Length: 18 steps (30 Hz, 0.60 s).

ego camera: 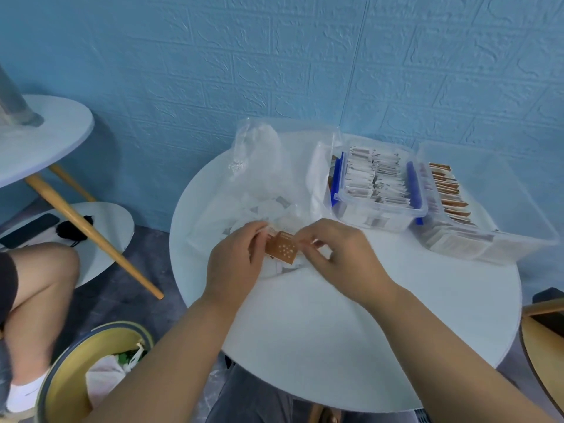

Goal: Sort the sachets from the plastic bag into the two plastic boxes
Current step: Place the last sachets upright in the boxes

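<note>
Brown square sachet (282, 248), printed with white dots and a small star and pale lettering near its top edge. It is held low over the round white table (335, 331), at the near edge of the crumpled clear plastic bag (262, 166), printed face up toward the camera and slightly tilted. Left hand (235, 261) pinches its left edge between thumb and fingers. Right hand (338, 254), fingers curled, pinches the right edge. Pale sachets show through the bag, blurred. Right of the bag: clear plastic box with blue latches (378, 210), packed with white sachets in rows. Just beside it, far right: larger clear plastic box (518, 209), with brown sachets along its left side.
</note>
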Available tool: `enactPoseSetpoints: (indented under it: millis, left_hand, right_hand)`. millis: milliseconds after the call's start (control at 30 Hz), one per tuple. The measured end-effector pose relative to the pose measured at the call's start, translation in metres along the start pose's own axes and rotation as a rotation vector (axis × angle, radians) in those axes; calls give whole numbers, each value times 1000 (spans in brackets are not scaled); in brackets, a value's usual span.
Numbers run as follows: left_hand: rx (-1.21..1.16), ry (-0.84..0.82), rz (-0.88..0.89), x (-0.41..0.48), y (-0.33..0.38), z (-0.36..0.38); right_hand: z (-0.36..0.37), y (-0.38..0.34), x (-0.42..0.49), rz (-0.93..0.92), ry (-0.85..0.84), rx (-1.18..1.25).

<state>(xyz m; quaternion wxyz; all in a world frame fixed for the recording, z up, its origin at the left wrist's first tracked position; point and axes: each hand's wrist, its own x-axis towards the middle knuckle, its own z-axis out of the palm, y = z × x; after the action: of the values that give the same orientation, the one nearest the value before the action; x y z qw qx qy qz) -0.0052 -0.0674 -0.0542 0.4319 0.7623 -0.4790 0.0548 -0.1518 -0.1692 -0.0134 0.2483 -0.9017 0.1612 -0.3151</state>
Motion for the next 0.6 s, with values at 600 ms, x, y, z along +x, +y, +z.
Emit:
enactPoseSetpoints:
  millis: [600]
  left_hand:
    - [-117,237,-176,3,-4,-4]
  right_hand:
    - [20,20,27,379,-130,-147]
